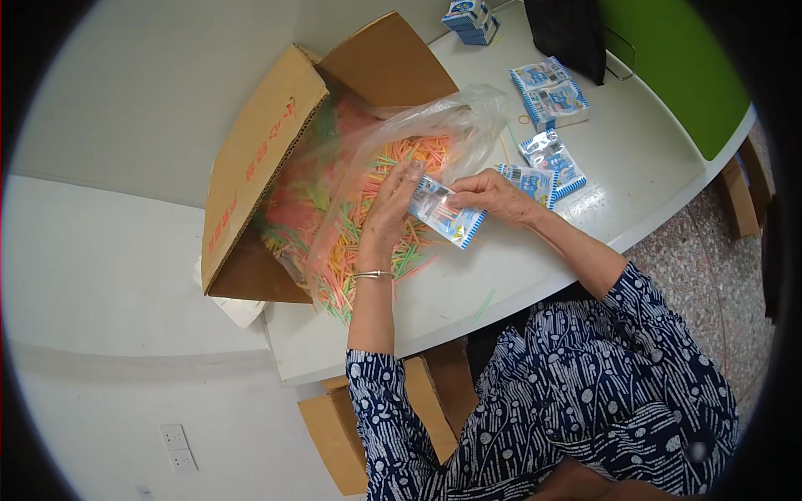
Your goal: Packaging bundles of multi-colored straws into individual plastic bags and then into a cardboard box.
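Navy-and-white patterned shirt (601, 384), lower right of the frame, nearest the lens. Blue-and-white flat packet of clear plastic film (455, 227), one, centre of the frame, tilted, raised above the white bench (618, 159); pinkish pieces show at it, whether inside unclear. Likely faults: slick film could slide if either pinch loosens; a hard squeeze could crease it; a forearm brushing the heap of thin pink, orange and green plastic sticks (334, 263), at the mouth of the brown cardboard carton (263, 159), could scatter more across the bench. Left hand (391, 204): forearm rising from the lower edge, fingers pointing up-frame, closed on the packet's left end. Right hand (494, 196): forearm slanting in from lower right, thumb uppermost, pinching the packet's upper right side; similar blue-and-white packets (553, 163) just beyond.
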A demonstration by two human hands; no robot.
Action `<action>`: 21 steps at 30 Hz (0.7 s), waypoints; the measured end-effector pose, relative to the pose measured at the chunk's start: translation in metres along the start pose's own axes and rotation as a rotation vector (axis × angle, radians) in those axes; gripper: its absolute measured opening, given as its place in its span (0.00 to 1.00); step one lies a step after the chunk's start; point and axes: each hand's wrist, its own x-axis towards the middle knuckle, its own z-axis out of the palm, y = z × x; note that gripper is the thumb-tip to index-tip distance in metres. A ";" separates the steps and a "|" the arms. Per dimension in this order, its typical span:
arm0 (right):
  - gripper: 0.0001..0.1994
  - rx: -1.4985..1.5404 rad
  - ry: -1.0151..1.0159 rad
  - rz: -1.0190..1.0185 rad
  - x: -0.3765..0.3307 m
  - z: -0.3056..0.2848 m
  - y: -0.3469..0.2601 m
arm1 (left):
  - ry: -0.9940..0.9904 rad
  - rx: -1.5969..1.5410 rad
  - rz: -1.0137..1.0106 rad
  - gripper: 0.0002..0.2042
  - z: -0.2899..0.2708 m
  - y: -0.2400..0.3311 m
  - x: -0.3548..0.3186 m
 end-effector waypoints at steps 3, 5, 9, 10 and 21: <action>0.15 0.040 0.071 0.035 -0.003 -0.009 0.003 | 0.139 0.257 0.112 0.24 0.020 0.018 -0.012; 0.15 0.099 0.079 0.032 -0.002 -0.002 0.001 | 0.174 0.321 0.215 0.26 0.013 0.002 -0.010; 0.16 0.126 0.046 -0.015 -0.002 0.005 0.001 | 0.151 0.817 0.371 0.25 0.009 -0.008 -0.007; 0.17 0.114 0.063 -0.016 -0.003 0.002 0.002 | 0.141 0.809 0.366 0.25 0.011 -0.007 -0.004; 0.20 -0.182 -0.059 0.139 -0.019 -0.008 -0.025 | 0.287 0.499 0.460 0.22 0.048 0.011 -0.053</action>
